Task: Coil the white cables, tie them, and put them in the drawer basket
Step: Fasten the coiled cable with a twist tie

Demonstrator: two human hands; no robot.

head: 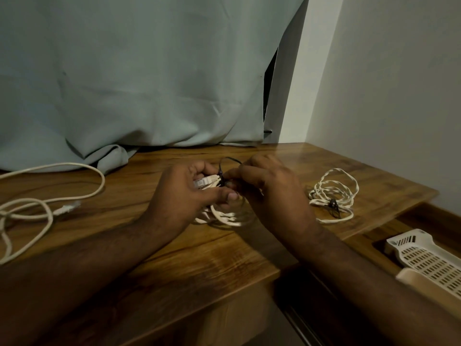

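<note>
Right now both hands are meeting over the middle of the wooden tabletop (174, 258), working on a coiled white cable (224, 217). Its loops are lying flat on the wood beneath the hands, cream-white and round in section, bunched into a rough oval whose long axis is running left to right. The left hand (184, 193) is closing around the gathered strands, with a pale plug end (203, 183) sticking out between its fingers and pointing left. The right hand (269, 193) is pinching a thin black tie (228, 162) at the bundle, the tie arching up and back in a small loop above the fingertips. Off to the right, well apart from the hands, a second white cable (333, 193) is sitting already coiled in loose rings, bound by a dark tie at its near side. On the far left a third white cable (50, 191) is sprawling uncoiled in wide curves, its clear connector (67, 208) lying on the wood and pointing right toward the hands. At the lower right, a white slotted basket (424, 260) is resting in an open drawer below the tabletop edge. A grey-green curtain (137, 83) is hanging behind, its hem touching the tabletop.
</note>
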